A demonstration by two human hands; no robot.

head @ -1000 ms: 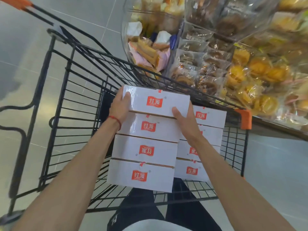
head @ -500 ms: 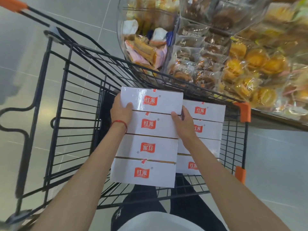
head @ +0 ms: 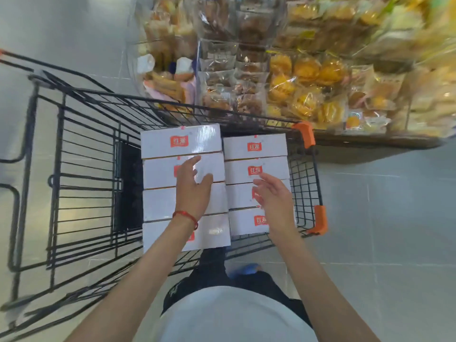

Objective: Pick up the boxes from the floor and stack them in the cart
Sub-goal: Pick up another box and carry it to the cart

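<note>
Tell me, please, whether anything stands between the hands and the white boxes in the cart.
Nothing visible does. In the cart, the left hand is open directly over the left row of boxes, and the right hand is open over the right row of boxes. Whether the hands touch them cannot be told.

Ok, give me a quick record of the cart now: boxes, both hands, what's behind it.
cart: black wire, orange corner guards
boxes: white, red labels, two rows side by side, four visible each
left hand: open, over left row, holding nothing
right hand: open, over right row, holding nothing
contact: cannot tell
behind cart: shelf of wrapped pastries
</note>
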